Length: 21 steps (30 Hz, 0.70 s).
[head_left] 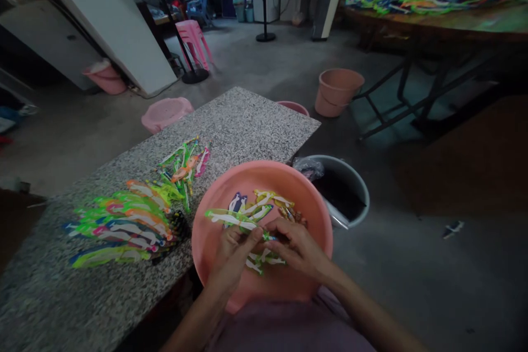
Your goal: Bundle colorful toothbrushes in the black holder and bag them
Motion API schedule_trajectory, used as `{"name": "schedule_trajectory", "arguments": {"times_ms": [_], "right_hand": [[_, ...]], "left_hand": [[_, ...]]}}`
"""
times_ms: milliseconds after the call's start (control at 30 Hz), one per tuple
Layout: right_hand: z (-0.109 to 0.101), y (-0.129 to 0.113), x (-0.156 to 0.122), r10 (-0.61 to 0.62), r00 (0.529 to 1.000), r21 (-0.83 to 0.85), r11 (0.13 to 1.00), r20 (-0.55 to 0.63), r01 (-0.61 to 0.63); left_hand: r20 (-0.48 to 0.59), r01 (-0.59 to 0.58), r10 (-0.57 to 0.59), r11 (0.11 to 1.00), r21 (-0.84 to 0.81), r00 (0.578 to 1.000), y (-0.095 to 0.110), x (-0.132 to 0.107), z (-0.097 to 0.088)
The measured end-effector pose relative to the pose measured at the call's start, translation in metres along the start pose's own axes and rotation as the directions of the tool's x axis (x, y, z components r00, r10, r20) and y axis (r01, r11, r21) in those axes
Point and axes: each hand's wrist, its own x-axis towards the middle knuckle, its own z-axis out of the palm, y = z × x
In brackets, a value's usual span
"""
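Observation:
A pink plastic basin rests on my lap against the edge of a speckled granite slab. Inside it lie several small bright plastic pieces, green, yellow and blue with white parts. My left hand and my right hand meet over the basin's near half, fingers pinched together on one green and white plastic piece. What exactly the fingertips grip is partly hidden.
A pile of the same coloured pieces lies on the slab to the left, with a smaller bunch behind it. A grey bucket stands right of the basin, a pink bucket farther back. A long table with heaped pieces is at far right.

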Motion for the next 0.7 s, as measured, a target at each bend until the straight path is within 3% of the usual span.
{"name": "schedule_trajectory", "arguments": {"times_ms": [67,167,267,367,533,700], "right_hand": [[-0.005,-0.007,0.005,-0.061,0.997,-0.067,0.996,0.044,0.064],[-0.009,-0.014,0.018,-0.115,0.993,-0.101,0.988,0.005,0.115],[-0.007,-0.017,0.033,-0.06,0.997,0.006,0.998,-0.056,0.06],[-0.007,-0.02,0.042,-0.002,1.0,0.11,0.994,-0.026,0.005],[-0.012,-0.02,0.036,-0.041,0.999,0.062,0.997,-0.004,0.041],[-0.003,-0.017,0.028,-0.036,0.994,0.023,0.999,-0.102,0.039]], "left_hand": [[-0.006,-0.02,0.02,1.0,-0.009,1.0,0.004,0.002,0.001],[-0.004,-0.088,0.087,0.995,-0.046,0.996,0.015,0.011,0.003],[0.033,-0.098,0.101,0.991,-0.094,0.994,0.032,0.022,0.004],[0.055,-0.094,0.102,0.987,-0.132,0.993,0.044,0.027,0.005],[-0.013,-0.138,0.137,0.984,-0.11,0.99,0.043,0.023,0.009],[0.008,-0.087,0.09,0.978,-0.189,0.996,0.04,0.023,0.017]]}}
